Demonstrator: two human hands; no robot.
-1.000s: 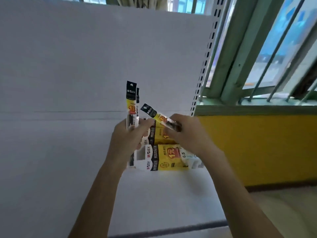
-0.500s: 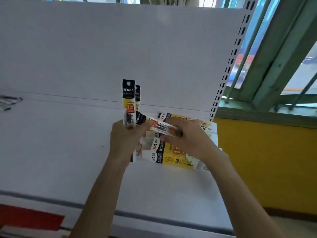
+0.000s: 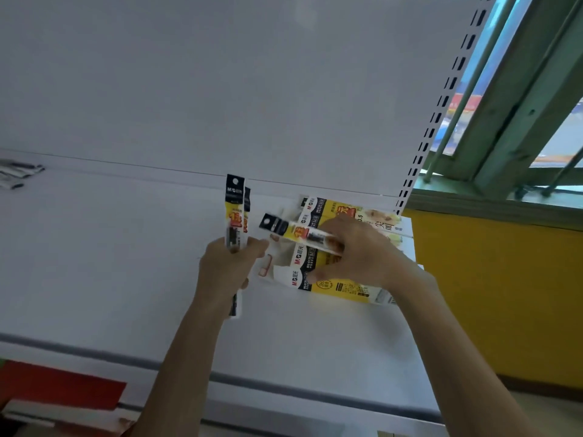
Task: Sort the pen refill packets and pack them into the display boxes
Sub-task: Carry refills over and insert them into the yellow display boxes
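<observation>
My left hand (image 3: pixel 225 268) grips a small bunch of pen refill packets (image 3: pixel 235 212) upright, their black and yellow headers sticking up above my fingers. My right hand (image 3: pixel 356 253) pinches a single refill packet (image 3: pixel 296 230) that lies nearly level, its black header pointing left toward the bunch. Under my right hand a yellow, black and white display box (image 3: pixel 334 287) lies on the white shelf (image 3: pixel 126 263). A second display box (image 3: pixel 350 212) lies behind it against the back panel. The inside of the boxes is hidden.
The white back panel (image 3: pixel 220 89) rises behind the shelf, ending in a slotted upright (image 3: pixel 438 118) at the right. Beyond it are a green window frame (image 3: pixel 520 105) and a yellow wall (image 3: pixel 492 294). Several loose dark items (image 3: pixel 19 173) lie at the shelf's far left.
My right hand's packet has tilted from slanting upward to nearly level and drawn closer to the box. The view has shifted left and down, showing the shelf's front edge and second box.
</observation>
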